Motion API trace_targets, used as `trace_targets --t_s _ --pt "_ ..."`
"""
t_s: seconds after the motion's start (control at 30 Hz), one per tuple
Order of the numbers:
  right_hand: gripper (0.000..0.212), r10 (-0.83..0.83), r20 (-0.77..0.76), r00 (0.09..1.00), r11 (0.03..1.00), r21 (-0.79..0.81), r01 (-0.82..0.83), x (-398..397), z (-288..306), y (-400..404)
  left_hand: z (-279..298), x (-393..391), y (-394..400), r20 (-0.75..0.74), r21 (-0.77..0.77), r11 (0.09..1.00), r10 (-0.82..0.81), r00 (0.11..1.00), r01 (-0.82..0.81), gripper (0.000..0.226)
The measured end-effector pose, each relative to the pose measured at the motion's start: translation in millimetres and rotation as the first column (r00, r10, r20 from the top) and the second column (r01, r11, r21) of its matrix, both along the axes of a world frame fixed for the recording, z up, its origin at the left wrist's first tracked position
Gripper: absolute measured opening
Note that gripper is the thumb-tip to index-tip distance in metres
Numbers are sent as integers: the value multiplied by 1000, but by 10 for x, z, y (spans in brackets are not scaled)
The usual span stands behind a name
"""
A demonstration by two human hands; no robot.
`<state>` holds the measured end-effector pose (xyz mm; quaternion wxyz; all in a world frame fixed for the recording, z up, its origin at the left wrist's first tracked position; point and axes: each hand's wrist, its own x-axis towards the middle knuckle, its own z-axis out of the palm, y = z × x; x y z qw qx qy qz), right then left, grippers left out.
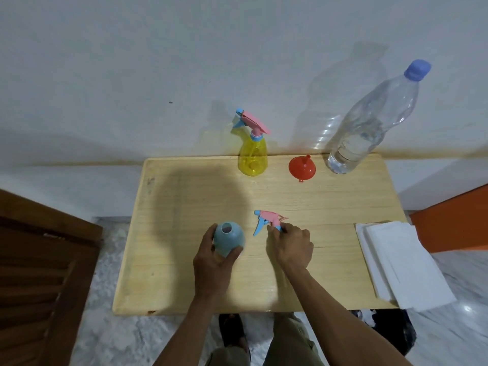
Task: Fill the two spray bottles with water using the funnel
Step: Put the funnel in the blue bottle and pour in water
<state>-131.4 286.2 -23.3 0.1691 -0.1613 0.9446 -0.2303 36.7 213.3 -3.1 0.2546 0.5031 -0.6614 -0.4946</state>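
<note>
View: looking down from the person's head onto a small light wooden table (184,273) set against a white wall, both forearms reaching in from below.
Left hand: the left hand (214,257) is wrapped around the lower body of the blue spray bottle (228,237), thumb on one side, fingers on the other.
Blue spray bottle: it stands upright near the front middle of the table, its neck open and bare of any top.
Right hand: the right hand (290,245) pinches the collar of the pink and blue spray head (268,220) with curled fingertips, just right of the blue bottle; whether the head touches the table cannot be told.
Yellow spray bottle: the yellow spray bottle (253,159) stands at the back edge by the wall, its pink and blue trigger top on.
Funnel: the red funnel (301,167) rests wide mouth down, spout up, between the yellow bottle and the water bottle.
Water bottle: the large clear water bottle (369,122) stands at the back right corner, blue cap on, partly filled.
Right edge: a stack of white paper towels (401,265) overhangs the table's right side.
</note>
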Motion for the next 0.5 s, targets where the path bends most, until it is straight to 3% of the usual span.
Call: trace_targets --t_s 0.5 --pt "35 47 20 999 999 -2 -47 -47 79 4 -40 -8 4 22 -31 999 -18 1000 19 76"
